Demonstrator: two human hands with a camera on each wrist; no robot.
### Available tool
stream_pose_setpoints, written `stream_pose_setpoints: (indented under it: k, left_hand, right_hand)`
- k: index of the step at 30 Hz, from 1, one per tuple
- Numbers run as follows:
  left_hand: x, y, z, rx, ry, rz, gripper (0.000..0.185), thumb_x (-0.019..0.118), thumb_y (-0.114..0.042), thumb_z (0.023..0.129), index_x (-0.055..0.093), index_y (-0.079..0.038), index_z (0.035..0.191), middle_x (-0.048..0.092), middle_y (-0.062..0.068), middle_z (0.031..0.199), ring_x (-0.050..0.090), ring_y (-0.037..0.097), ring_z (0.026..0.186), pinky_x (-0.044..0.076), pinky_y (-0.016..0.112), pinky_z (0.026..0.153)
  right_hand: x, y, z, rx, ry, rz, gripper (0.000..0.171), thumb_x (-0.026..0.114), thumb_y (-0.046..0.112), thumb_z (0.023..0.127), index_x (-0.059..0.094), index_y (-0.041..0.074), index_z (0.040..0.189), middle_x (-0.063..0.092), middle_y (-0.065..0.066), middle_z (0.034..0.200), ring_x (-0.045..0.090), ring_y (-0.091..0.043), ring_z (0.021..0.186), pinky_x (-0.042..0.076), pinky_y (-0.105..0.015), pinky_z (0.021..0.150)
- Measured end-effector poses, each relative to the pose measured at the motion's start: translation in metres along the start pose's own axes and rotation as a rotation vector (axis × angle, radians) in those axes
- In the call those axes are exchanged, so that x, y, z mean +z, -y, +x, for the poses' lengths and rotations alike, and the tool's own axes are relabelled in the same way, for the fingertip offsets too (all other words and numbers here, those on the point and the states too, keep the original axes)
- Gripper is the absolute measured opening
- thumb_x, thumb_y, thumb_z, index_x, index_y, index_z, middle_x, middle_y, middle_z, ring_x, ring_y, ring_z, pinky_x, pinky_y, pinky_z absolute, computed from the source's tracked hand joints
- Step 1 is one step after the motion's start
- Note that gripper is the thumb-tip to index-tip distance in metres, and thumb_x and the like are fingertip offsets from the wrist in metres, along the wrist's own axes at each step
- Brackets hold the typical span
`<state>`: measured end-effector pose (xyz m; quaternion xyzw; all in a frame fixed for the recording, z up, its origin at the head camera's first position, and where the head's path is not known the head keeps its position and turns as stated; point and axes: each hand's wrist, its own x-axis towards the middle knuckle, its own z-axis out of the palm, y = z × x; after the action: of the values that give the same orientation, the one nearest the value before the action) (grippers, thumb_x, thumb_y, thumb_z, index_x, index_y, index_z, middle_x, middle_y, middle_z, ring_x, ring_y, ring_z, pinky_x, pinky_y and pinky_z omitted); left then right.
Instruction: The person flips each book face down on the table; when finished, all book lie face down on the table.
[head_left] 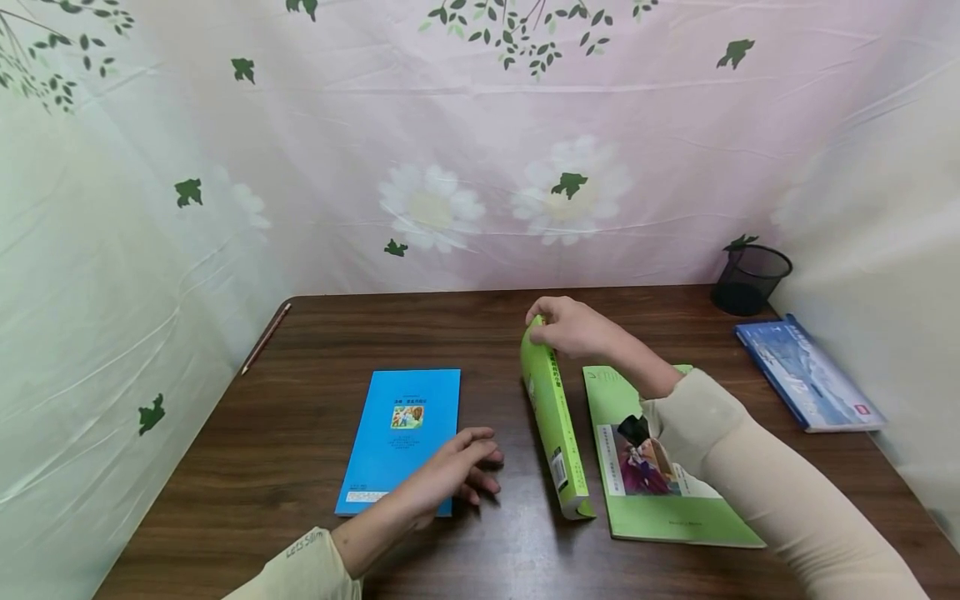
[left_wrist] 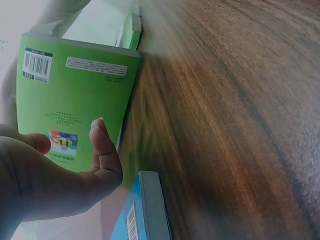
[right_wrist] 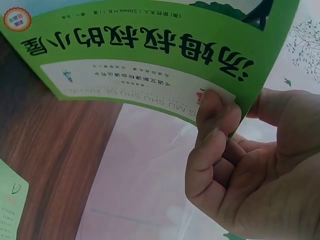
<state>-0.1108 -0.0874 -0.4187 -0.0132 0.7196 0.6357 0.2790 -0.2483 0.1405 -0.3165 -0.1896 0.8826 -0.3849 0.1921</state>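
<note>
- The wooden table (head_left: 315, 333) carried a blue book (head_left: 401, 437) lying flat at the left and a green book (head_left: 660, 479) lying flat at the right.
- Between them a green paperback (head_left: 555, 425) stood on its long edge, its long axis running from near to far, back cover toward the blue book.
- The right hand (head_left: 573, 327), clearly nearer, pinched its far top corner.
- The left hand (head_left: 457, 471) rested with relaxed fingers on the blue book's near corner, holding nothing.
</note>
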Motion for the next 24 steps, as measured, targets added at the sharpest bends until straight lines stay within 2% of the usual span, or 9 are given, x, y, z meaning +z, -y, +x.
stream_pose_setpoints:
  k: [8, 18, 21, 24]
  left_hand:
    - [0.001, 0.001, 0.000, -0.016, 0.001, 0.000, 0.059, 0.048, -0.036, 0.105, 0.033, -0.005, 0.153, 0.059, 0.016, 0.135, 0.068, 0.014, 0.083, 0.054, 0.027, 0.066]
    - [0.002, 0.003, 0.003, -0.032, -0.005, -0.012, 0.059, 0.048, -0.034, 0.105, 0.033, -0.004, 0.153, 0.061, 0.016, 0.134, 0.068, 0.014, 0.081, 0.053, 0.026, 0.063]
    - [0.002, 0.004, 0.003, -0.036, -0.004, -0.017, 0.059, 0.049, -0.034, 0.105, 0.033, -0.004, 0.153, 0.061, 0.015, 0.133, 0.068, 0.015, 0.081, 0.053, 0.026, 0.063]
    - [0.002, 0.004, 0.003, -0.041, -0.001, -0.018, 0.059, 0.049, -0.035, 0.105, 0.032, -0.005, 0.153, 0.061, 0.015, 0.133, 0.068, 0.016, 0.082, 0.054, 0.027, 0.064]
  right_hand:
    - [-0.003, 0.001, -0.003, -0.007, -0.021, -0.043, 0.033, 0.049, 0.015, 0.096, 0.056, 0.006, 0.127, 0.051, -0.001, 0.073, 0.035, -0.010, 0.048, 0.036, -0.027, 0.050]
    - [-0.008, 0.004, -0.008, -0.031, -0.063, -0.049, 0.031, 0.048, 0.014, 0.098, 0.056, 0.007, 0.127, 0.043, 0.001, 0.066, 0.032, -0.012, 0.051, 0.035, -0.028, 0.054]
    - [-0.009, 0.005, -0.009, -0.034, -0.060, -0.006, 0.032, 0.048, 0.013, 0.099, 0.054, 0.006, 0.129, 0.051, -0.002, 0.073, 0.042, -0.011, 0.054, 0.040, -0.028, 0.055]
    - [-0.009, 0.005, -0.010, -0.038, -0.053, 0.066, 0.032, 0.047, 0.012, 0.100, 0.051, 0.004, 0.131, 0.061, -0.011, 0.092, 0.057, -0.015, 0.066, 0.048, -0.030, 0.060]
